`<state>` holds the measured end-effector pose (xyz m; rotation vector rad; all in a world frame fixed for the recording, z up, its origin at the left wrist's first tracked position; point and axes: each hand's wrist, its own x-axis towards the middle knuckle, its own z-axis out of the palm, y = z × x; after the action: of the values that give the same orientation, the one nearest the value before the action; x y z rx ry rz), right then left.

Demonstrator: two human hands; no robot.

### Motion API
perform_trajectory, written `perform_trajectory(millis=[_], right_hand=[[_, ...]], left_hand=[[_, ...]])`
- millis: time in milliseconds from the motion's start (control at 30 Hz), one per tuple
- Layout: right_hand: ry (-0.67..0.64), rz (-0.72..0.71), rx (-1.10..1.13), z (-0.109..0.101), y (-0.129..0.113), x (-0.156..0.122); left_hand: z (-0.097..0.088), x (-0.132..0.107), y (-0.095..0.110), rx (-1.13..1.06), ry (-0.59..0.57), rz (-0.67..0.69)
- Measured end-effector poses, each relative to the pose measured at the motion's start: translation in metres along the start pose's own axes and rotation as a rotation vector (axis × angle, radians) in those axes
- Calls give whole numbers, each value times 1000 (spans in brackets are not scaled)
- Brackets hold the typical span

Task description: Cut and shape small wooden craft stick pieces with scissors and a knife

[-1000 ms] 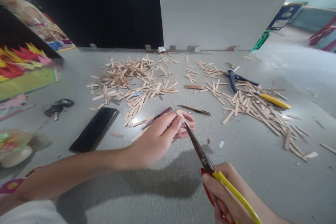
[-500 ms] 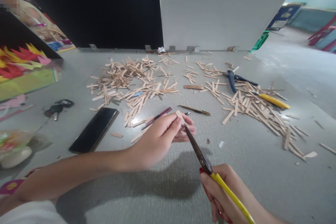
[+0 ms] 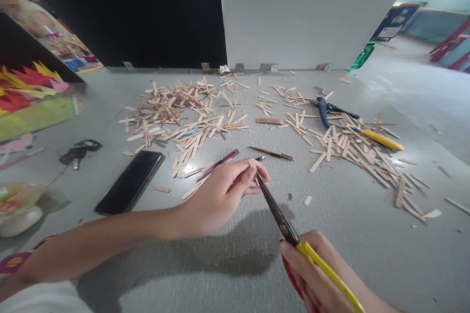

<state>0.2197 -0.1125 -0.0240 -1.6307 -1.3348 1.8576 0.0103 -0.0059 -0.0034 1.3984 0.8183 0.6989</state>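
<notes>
- In the right hand (image 3: 312,271): yellow and red scissors (image 3: 282,225), with fingers wrapped tight around the handles. Blades almost together, tips right by the left fingers, low above the near part of the floor (image 3: 205,274).
- In the left hand (image 3: 216,198): thumb and pointing finger pinched together, seemingly on a small pale bit (image 3: 256,181). Mostly hidden, so hard to tell its shape.
- Pale bit probably light, thin and stiff, and easy to snap. Best to pinch flat by one end, away from the sharp blades.
- Scissors likely hard and a little heavy, maybe slippery at the smooth handles. Best to hold by the loops.
- Toward the far edge of the floor, by the black board (image 3: 147,14): a messy heap of wooden sticks (image 3: 176,100).
- Toward the right edge: more sticks, with blue pliers (image 3: 323,112) and a yellow tool (image 3: 382,140) on top.
- Toward the left edge: a phone (image 3: 130,183) and keys (image 3: 77,154).
</notes>
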Motion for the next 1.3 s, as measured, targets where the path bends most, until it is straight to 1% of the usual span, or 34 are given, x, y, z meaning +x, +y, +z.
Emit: perform_trajectory(millis=[67,100,133,200,333,367,433,500,567,700,767,900,1067,1167,1300], right_hand=[[3,26,43,-2,5,0],[-16,38,77,-3,7,1],[-40,42,127,-4,10,2],[-128,35,264,-6,15,5],[-342,60,631,-9,24,14],[-373,51,698,-10,25,16],[-387,14,779,-11,27,18],[-369,-10,774,-11,30,19],[-332,-16,706,-11,33,19],[-190,-19,544,-8,37,19],[-148,-13,508,-8,38,19],[-118,16,495,-8,36,21],[-114,27,487,-9,31,23],[-121,2,468,-9,31,24],[-124,-8,438,-7,34,25]], left_hand=[[-5,2,-1,39,-28,17],[-7,4,-1,58,-42,22],[-10,5,0,75,-54,22],[-15,8,1,79,-87,4],[-20,14,1,-36,-117,-62],[-20,15,1,-75,-119,-80],[-20,18,0,-143,-114,-108],[-20,21,-1,-182,-91,-115],[-21,23,-2,-194,-63,-117],[-25,25,-2,-204,-33,-127],[-26,25,-4,-211,-29,-132],[-25,24,-5,-209,-28,-122],[-20,20,4,-154,11,-68],[-19,20,9,-121,1,-93],[-18,20,10,-120,6,-136]])
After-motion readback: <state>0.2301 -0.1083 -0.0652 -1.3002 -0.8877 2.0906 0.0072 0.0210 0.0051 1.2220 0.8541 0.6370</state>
